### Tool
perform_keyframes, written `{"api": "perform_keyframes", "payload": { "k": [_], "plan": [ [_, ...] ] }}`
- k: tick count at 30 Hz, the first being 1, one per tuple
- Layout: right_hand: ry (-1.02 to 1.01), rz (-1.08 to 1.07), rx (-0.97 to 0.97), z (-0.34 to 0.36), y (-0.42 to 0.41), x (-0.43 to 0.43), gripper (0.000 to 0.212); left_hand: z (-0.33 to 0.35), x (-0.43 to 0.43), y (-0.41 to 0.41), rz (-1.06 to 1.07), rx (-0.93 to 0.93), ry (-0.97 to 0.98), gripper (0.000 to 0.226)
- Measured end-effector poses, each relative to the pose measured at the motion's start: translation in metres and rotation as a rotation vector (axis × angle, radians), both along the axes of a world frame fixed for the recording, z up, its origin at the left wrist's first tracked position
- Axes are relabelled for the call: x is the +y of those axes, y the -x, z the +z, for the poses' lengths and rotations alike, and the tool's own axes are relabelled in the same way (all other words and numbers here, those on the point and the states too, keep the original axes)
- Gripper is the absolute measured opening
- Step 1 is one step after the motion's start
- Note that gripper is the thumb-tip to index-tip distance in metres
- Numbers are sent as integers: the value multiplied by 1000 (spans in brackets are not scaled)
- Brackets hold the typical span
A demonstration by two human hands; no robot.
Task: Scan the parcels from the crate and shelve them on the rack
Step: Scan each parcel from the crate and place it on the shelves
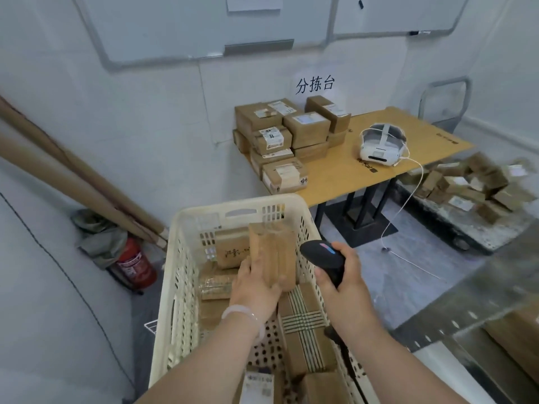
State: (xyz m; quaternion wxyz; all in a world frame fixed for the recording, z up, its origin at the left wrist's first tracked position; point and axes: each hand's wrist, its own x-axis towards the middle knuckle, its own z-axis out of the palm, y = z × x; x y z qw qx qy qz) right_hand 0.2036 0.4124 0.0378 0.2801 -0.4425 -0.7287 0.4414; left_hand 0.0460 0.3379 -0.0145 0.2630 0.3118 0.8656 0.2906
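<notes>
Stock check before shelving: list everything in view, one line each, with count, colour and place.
Crate: one, cream, centre foreground.
Held parcel: one, brown, above the crate, in the left hand.
Crate parcels: several, brown, inside the crate.
Scanner: one, black, in the right hand.
Table: one, tan, right of centre.
Table parcels: about a dozen, brown, stacked on the table's left end.
Headset: one, white, on the table.
Floor parcels: a pile, brown, far right.
Extinguisher: one, red, left floor.
Tubes: a few, brown, leaning left.
Whiteboards: two, white, on the wall.
Left hand: grips the parcel.
Right hand: grips the scanner.
</notes>
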Motion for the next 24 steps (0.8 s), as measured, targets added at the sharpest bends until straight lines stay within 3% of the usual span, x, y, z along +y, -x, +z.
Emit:
{"api": "perform_keyframes", "payload": {
  "k": [6, 13, 19, 24],
  "plan": [
    [49, -29, -32, -25, 49, 40, 54, -36, 60, 55, 36, -15, 96, 85],
    [107, -77, -26, -55, 67, 60, 48, -61, 106, 92, 79, -104, 69, 87],
    [144, -97, -29, -69, 69, 62, 54, -71, 118, 99, 159, -173, -61, 48],
    [177, -128, -22, -73, 66, 58, 55, -70, 105, 102, 166, -198, -173, 42]
  ]
}}
